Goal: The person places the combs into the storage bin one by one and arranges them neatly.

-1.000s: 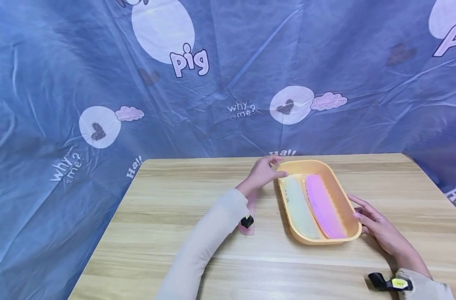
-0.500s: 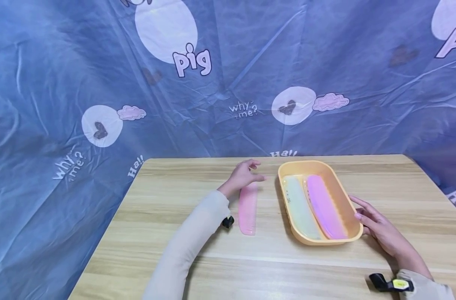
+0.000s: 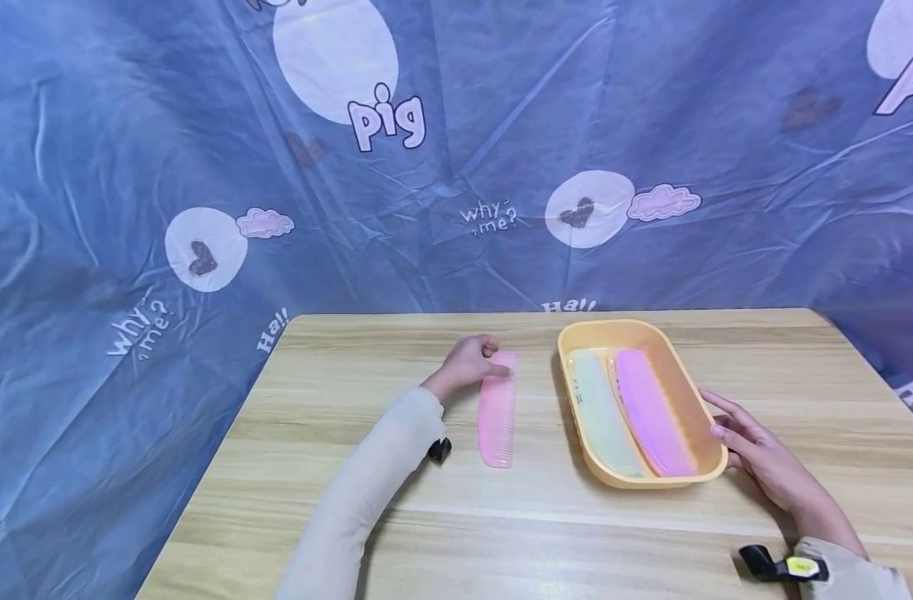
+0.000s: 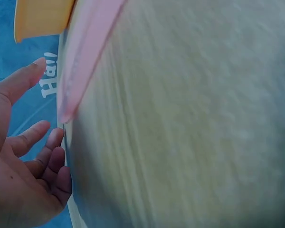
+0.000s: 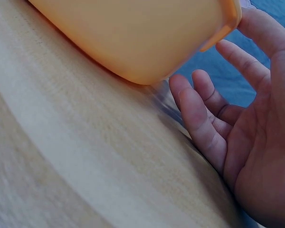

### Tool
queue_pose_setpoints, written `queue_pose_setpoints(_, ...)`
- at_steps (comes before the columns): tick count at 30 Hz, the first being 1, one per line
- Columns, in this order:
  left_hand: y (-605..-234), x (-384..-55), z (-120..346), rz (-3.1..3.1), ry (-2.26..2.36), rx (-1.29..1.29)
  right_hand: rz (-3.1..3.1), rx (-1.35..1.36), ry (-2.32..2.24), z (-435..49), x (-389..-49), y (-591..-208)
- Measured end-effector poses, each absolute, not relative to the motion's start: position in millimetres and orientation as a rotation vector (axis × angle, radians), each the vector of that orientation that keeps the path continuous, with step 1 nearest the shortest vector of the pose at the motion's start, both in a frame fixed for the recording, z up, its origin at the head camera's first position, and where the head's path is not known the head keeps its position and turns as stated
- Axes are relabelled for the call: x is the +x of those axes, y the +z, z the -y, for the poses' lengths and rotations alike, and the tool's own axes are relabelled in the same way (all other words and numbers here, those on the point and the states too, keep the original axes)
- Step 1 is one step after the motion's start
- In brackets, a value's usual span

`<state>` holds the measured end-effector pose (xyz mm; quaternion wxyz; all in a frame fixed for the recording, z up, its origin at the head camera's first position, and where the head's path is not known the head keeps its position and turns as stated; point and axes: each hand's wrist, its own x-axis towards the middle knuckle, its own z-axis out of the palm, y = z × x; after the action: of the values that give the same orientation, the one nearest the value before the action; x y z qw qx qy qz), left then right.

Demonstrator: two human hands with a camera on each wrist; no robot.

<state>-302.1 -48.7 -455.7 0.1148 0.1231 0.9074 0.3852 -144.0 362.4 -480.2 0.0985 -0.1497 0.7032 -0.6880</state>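
A pink comb [image 3: 495,417] lies on the wooden table, its teeth facing right. At its far end is my left hand [image 3: 467,364], the thumb overlapping the comb in the head view. In the left wrist view, the thumb and fingers [image 4: 55,137] are spread apart around the end of the pink comb [image 4: 92,52]. To the right stands a yellow-orange plastic basket [image 3: 587,464] holding a pale green comb [image 3: 604,417] and a purple comb [image 3: 654,412]. My right hand [image 3: 764,458] holds the basket's right rim between thumb and index finger, the other fingers loosely curled below.
The wooden table [image 3: 336,392] ends at a blue printed cloth [image 3: 426,258] hanging behind and along both sides. Black wrist devices [image 3: 782,567] show at both sleeves.
My left hand has moved left from the basket's far left rim and come down to the pink comb's far end. The right hand and basket have stayed in place.
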Motion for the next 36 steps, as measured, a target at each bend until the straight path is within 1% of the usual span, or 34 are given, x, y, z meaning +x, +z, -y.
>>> queue_pose_setpoints(9, -454, -299, 52, -2.672, 1.061, 0.354, -2.05, -0.454, -2.061, -362, -144, -480)
queue_pose_setpoints(20, -456, -297, 48, -2.808, 0.748, 0.386, -2.077, -0.43, -2.043, -362, -144, -478)
queue_pose_setpoints(29, -453, -295, 43, -2.799, 0.755, 0.334, -2.068, -0.439, -2.046, -363, -144, -481)
queue_pose_setpoints(36, -448, -294, 38, -2.779, 0.772, 0.244, -2.06, -0.431, -2.05, -364, -144, -480)
